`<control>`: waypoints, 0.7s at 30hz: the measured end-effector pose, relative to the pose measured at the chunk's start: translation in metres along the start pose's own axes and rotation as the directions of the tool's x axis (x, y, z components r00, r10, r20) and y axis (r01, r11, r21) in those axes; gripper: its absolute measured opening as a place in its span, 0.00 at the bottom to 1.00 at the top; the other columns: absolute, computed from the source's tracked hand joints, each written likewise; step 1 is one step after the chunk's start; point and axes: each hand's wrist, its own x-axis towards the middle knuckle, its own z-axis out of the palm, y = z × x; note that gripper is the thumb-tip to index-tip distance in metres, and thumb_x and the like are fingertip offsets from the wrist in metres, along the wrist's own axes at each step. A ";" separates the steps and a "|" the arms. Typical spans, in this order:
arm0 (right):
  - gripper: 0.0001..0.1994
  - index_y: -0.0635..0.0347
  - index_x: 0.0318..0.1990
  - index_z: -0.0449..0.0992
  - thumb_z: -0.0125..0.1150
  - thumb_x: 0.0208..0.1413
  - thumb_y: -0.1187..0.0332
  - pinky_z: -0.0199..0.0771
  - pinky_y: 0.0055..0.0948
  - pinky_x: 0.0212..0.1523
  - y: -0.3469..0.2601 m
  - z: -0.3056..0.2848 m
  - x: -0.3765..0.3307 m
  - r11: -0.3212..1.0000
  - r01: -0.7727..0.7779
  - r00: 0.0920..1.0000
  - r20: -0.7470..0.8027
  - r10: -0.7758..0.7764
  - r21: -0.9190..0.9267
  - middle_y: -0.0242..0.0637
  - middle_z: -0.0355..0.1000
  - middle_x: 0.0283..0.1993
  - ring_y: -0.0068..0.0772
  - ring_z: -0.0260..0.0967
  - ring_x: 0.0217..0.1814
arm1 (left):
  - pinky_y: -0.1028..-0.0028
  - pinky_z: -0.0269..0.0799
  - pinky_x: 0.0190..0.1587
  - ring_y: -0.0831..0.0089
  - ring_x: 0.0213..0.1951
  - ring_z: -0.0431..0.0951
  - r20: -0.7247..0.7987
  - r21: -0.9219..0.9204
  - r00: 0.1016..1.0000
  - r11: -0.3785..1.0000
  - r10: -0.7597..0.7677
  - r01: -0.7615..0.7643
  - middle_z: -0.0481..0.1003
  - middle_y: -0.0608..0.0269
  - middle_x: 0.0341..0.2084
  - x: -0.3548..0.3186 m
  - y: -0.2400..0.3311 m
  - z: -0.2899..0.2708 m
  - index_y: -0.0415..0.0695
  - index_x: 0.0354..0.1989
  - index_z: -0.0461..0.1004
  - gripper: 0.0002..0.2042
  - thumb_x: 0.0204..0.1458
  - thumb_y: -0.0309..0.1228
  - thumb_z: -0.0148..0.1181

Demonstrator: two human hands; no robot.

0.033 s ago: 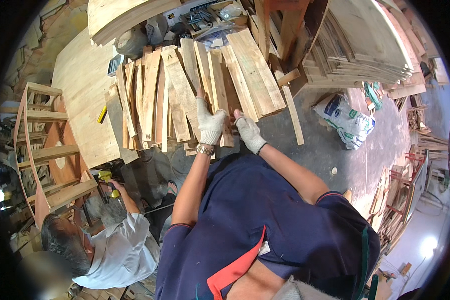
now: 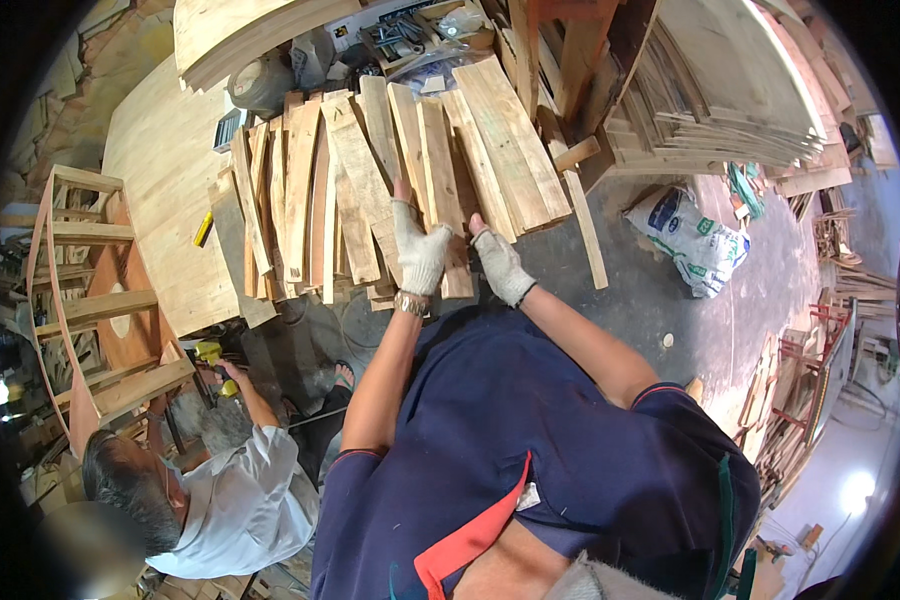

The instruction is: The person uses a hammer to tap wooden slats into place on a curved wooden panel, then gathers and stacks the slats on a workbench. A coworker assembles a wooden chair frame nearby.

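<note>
A row of light wooden planks (image 2: 355, 190) leans side by side in front of me. Both my hands wear white work gloves. My left hand (image 2: 420, 255) is closed around the lower end of one narrow plank (image 2: 438, 170) near the middle of the row. My right hand (image 2: 500, 265) grips the same plank's right edge just beside it, fingers pointing up. A metal watch band shows on my left wrist. My arms reach forward from a dark blue shirt.
A person in a white shirt (image 2: 240, 510) crouches at lower left, holding a yellow tool (image 2: 210, 352). A wooden frame (image 2: 80, 300) and a large wooden panel (image 2: 160, 170) lie left. Stacked boards (image 2: 730, 100) and a white sack (image 2: 690, 240) sit right.
</note>
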 end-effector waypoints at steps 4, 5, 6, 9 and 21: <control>0.35 0.71 0.58 0.74 0.52 0.67 0.40 0.69 0.40 0.62 -0.041 0.007 -0.025 0.873 0.290 0.957 0.128 -0.260 -0.392 0.48 0.77 0.51 0.45 0.72 0.57 | 0.71 0.75 0.51 0.65 0.55 0.71 -0.011 -0.156 0.999 0.987 -0.042 0.039 0.61 0.51 0.65 -0.031 -0.028 0.004 0.45 0.79 0.45 0.46 0.46 0.15 0.51; 0.36 0.72 0.60 0.72 0.51 0.67 0.40 0.68 0.41 0.63 -0.026 0.001 -0.015 0.830 0.319 0.943 0.064 -0.327 -0.458 0.52 0.76 0.53 0.48 0.72 0.59 | 0.72 0.78 0.44 0.68 0.47 0.75 -0.008 -0.177 0.996 0.980 -0.089 0.086 0.64 0.53 0.60 -0.032 -0.039 0.007 0.46 0.79 0.45 0.46 0.47 0.14 0.50; 0.37 0.73 0.61 0.71 0.51 0.68 0.40 0.67 0.42 0.65 0.002 -0.011 0.009 0.786 0.329 0.920 -0.010 -0.392 -0.523 0.56 0.75 0.56 0.52 0.71 0.62 | 0.74 0.77 0.39 0.71 0.41 0.75 0.036 -0.249 0.969 0.937 -0.244 0.245 0.66 0.55 0.56 -0.031 -0.022 0.015 0.47 0.79 0.44 0.45 0.48 0.14 0.49; 0.39 0.77 0.63 0.68 0.49 0.68 0.40 0.65 0.43 0.67 0.003 -0.025 0.030 0.781 0.312 0.917 -0.044 -0.397 -0.541 0.64 0.72 0.61 0.59 0.67 0.67 | 0.77 0.73 0.29 0.78 0.29 0.73 0.119 -0.243 0.917 0.884 -0.381 0.399 0.69 0.60 0.45 -0.022 -0.021 0.024 0.46 0.79 0.46 0.42 0.51 0.14 0.47; 0.35 0.71 0.68 0.63 0.67 0.61 0.57 0.73 0.40 0.63 0.011 -0.076 -0.034 0.819 0.271 0.960 0.076 -0.271 -0.505 0.58 0.71 0.61 0.50 0.70 0.64 | 0.76 0.73 0.44 0.75 0.39 0.75 0.345 -0.017 0.758 0.803 -0.554 0.595 0.71 0.57 0.61 -0.028 -0.074 0.047 0.45 0.78 0.52 0.36 0.57 0.20 0.47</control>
